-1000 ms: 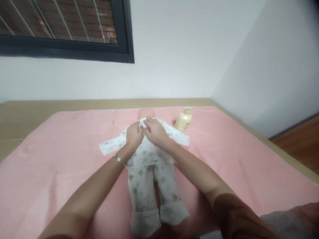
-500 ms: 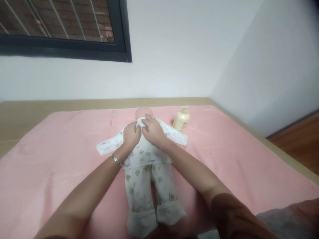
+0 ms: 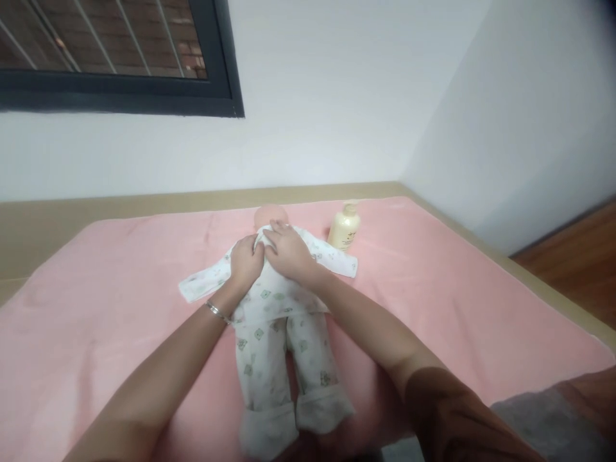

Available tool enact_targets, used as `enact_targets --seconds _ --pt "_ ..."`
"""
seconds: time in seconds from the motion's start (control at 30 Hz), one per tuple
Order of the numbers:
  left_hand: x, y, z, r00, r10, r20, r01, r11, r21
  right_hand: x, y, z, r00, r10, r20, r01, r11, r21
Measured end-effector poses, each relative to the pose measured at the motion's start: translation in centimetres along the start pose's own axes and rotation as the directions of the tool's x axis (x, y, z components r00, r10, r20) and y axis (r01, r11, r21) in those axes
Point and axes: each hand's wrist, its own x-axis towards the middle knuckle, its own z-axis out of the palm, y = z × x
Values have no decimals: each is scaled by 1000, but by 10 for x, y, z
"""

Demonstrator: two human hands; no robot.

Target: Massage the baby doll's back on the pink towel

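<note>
In the head view, the doll (image 3: 271, 214) lies on the pink sheet (image 3: 433, 314), head far, legs near. Its shirt (image 3: 289, 296) has its sleeves out wide, maybe so the front is easy to reach. The left hand (image 3: 246, 260) is curled on the shirt near the neck. The right hand (image 3: 289, 252) rests beside it, fingers a bit apart. I can't tell if either grip pinches cloth. The bottle (image 3: 344, 229) stands far right, likely out of the way.

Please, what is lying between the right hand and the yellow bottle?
In the head view, a patterned white sleeve lies between the right hand and the yellow bottle.
</note>
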Motion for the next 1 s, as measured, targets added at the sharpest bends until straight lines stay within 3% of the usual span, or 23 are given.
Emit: enact_targets --seconds 0.23,0.47,0.6,0.73,0.8,0.9,1.0 --pt "-1 3 -1 1000 -21 3 21 998 -59 3 18 22 999 -9 34 7 999 51" --pt "2 -3 0 1000 -6 21 7 996 -84 0 5 7 983 57 174 -49 997 -51" --pt "3 -14 1 998 -14 -54 7 992 -124 -2 6 -13 940 63 335 -53 998 -39" --pt "2 -15 -1 986 -84 -144 53 976 -212 -6 17 -65 869 12 494 -22 1000 16" --pt "-1 -7 -6 972 -133 -192 71 953 -296 -13 24 -100 910 6 414 -44 996 82" --pt "-7 18 -19 953 -212 -216 79 863 -499 -28 38 -149 984 100 149 -125 977 172" --pt "-12 59 -34 973 -190 -127 34 670 -741 -42 59 -182 959 275 -64 -256 941 220"
